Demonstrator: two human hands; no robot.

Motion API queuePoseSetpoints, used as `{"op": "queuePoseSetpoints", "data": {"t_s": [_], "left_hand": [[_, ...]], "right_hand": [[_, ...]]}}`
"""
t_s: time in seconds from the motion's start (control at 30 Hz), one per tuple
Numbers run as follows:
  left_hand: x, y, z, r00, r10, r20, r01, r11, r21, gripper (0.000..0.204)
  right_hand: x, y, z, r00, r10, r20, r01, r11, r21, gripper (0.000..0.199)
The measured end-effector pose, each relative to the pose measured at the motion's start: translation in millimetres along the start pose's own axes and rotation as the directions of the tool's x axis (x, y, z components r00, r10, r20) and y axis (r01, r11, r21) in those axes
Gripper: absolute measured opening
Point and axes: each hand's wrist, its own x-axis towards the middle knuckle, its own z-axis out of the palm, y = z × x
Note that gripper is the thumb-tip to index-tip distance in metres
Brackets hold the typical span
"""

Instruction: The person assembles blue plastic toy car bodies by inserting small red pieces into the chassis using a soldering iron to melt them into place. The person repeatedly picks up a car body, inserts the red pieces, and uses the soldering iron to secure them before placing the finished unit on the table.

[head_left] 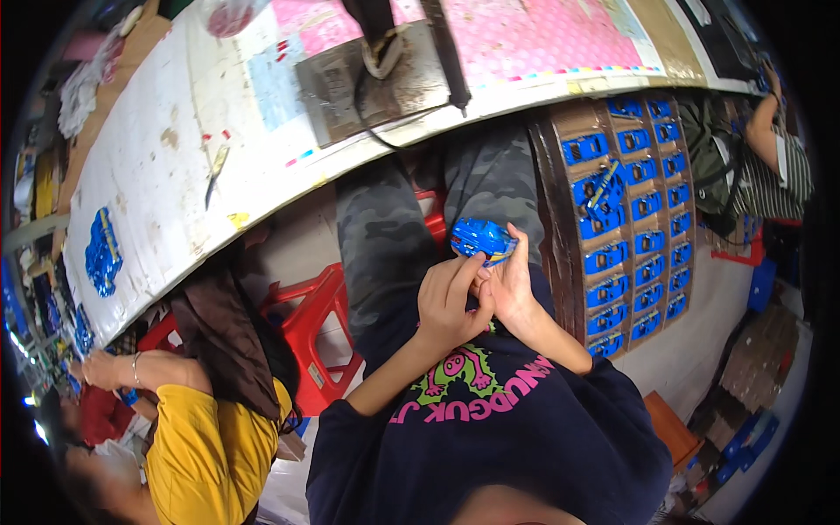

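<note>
Over my lap I hold a small blue toy car with a yellowish underside. My right hand grips its right end, thumb up along the side. My left hand is curled against the right hand, and its index finger reaches up to the car's lower edge. Both forearms rise from my dark navy shirt with a pink and green print.
A cardboard tray with rows of blue toy cars leans at the right. The white worktable carries a metal plate, a cable and a blue car pile. A red stool, a person in yellow and a person in stripes are near.
</note>
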Motion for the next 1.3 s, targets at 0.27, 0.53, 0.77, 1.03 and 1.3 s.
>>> {"op": "queuePoseSetpoints", "data": {"t_s": [0.27, 0.53, 0.77, 1.03, 1.3], "left_hand": [[-8, 2, -11, 0.827, -0.538, -0.166, 0.481, 0.828, -0.287, 0.061], [12, -22, -77, 0.76, -0.549, -0.348, 0.316, 0.779, -0.541, 0.052], [93, -121, -271, 0.789, -0.422, -0.446, 0.495, 0.867, 0.056, 0.057], [126, -232, -356, 0.793, -0.315, -0.521, 0.596, 0.224, 0.771, 0.053], [150, -156, -239, 0.988, 0.017, -0.151, 0.088, 0.744, 0.662, 0.012]], "right_hand": [[6, 41, 19, 0.993, -0.065, -0.102, 0.053, 0.992, -0.111, 0.047], [22, 71, 17, 0.884, 0.11, 0.454, 0.091, 0.913, -0.398, 0.068], [17, 74, 19, 0.937, 0.204, 0.285, 0.014, 0.791, -0.611, 0.044], [19, 61, 8, 0.922, 0.218, 0.32, 0.027, 0.788, -0.615, 0.025], [23, 61, 2, 0.931, 0.267, 0.249, -0.031, 0.737, -0.676, 0.02]]}}
